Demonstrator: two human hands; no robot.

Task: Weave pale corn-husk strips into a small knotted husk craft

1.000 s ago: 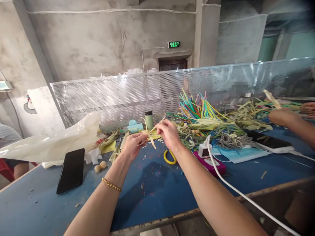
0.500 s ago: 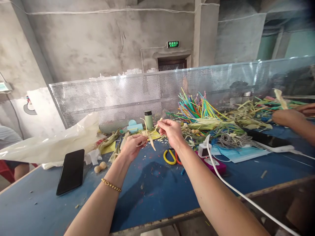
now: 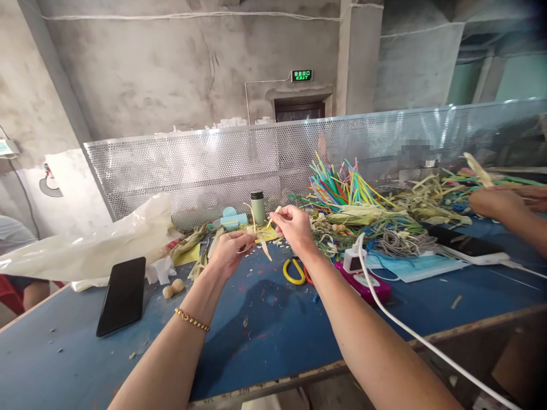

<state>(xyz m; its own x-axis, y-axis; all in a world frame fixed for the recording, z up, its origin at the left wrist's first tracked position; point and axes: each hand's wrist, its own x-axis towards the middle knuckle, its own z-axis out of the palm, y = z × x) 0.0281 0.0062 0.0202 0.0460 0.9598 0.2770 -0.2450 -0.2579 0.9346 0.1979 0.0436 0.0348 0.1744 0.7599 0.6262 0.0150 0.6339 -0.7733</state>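
My left hand [image 3: 233,250] is closed in a pinch on a bundle of pale dried husk strips [image 3: 265,248]; one strip points up and another hangs down past the fingers. Just to its right, my right hand [image 3: 292,226] pinches a short, pale husk strip [image 3: 274,217] between thumb and fingers. Both hands are raised over the blue table [image 3: 265,324], apart from each other. Behind them stands a green bottle [image 3: 257,208] with a black lid. Below my right hand lie scissors with yellow and red handles [image 3: 294,272], partly hidden by my forearm.
Left are a black phone [image 3: 122,296], small wooden balls [image 3: 172,288] and a plastic bag [image 3: 98,242]. Right are colourful pipe cleaners [image 3: 342,185], husks [image 3: 423,205], a charger with a white cable [image 3: 384,310] and a blue mask [image 3: 421,267]. Another person's hands [image 3: 498,202] work at far right.
My right hand has shifted slightly left, and the strip in it now tilts differently. My left hand has barely moved. At far right, the other person's hands and husk have moved a little left.
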